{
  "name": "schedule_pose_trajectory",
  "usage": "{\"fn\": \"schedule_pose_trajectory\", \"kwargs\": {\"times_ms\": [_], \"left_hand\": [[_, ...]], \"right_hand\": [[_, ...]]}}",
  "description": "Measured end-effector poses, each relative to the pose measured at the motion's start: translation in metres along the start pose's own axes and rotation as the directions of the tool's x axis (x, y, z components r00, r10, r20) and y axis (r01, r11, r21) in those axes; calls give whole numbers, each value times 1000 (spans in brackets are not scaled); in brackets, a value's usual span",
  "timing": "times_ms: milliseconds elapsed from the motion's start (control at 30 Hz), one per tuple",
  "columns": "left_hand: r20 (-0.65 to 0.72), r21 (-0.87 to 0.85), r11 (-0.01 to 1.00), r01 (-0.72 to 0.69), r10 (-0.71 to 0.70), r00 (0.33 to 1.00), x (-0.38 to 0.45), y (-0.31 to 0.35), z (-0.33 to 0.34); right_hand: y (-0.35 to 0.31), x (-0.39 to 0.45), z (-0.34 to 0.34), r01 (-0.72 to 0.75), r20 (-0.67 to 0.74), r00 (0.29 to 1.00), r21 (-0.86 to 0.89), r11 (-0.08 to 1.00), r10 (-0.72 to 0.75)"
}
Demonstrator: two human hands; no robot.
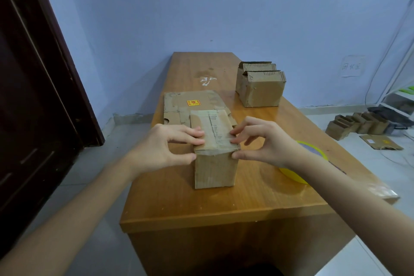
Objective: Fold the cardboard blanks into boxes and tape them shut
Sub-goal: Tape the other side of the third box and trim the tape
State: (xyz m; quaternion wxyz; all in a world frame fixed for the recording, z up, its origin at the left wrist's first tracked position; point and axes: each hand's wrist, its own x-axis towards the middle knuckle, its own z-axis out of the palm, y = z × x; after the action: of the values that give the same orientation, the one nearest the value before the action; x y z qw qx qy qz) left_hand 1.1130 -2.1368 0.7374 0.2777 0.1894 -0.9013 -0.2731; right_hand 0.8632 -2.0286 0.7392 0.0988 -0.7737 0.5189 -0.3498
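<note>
Box (215,152) stands mid tabletop (201,204), both hands at its top. Flat cardboard blank (190,105) just behind box. Two open boxes (261,87) far right. Yellow tape roll (291,172) near right, under right forearm. Bare tabletop near edge and far left.

Boxes (215,159), blank (190,105) on table (224,204)

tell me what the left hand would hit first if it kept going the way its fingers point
The left hand points right across the box it pinches, so it would likely meet the fingertips of the right hand on the taped top, though depth is unclear.
</note>
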Motion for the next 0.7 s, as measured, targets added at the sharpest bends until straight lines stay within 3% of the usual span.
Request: {"fn": "schedule_pose_trajectory", "kwargs": {"times_ms": [233, 367, 567, 700], "left_hand": [[-182, 38, 998, -45, 51, 982, -4, -1, 17], [-166, 18, 999, -37, 39, 985, -6, 0, 17], [-166, -90, 996, 18, -33, 986, -4, 1, 21], [-60, -86, 995, 41, -47, 997, -4, -1, 15]], "right_hand": [[7, -5, 14, 42, -120, 992, 28, 999, -39], [7, -6, 17, 18, -154, 988, 48, 999, -11], [7, -4, 15, 58, -157, 984, -180, 982, -87], [9, -6, 3, 98, -18, 995, -158, 983, -102]]}}
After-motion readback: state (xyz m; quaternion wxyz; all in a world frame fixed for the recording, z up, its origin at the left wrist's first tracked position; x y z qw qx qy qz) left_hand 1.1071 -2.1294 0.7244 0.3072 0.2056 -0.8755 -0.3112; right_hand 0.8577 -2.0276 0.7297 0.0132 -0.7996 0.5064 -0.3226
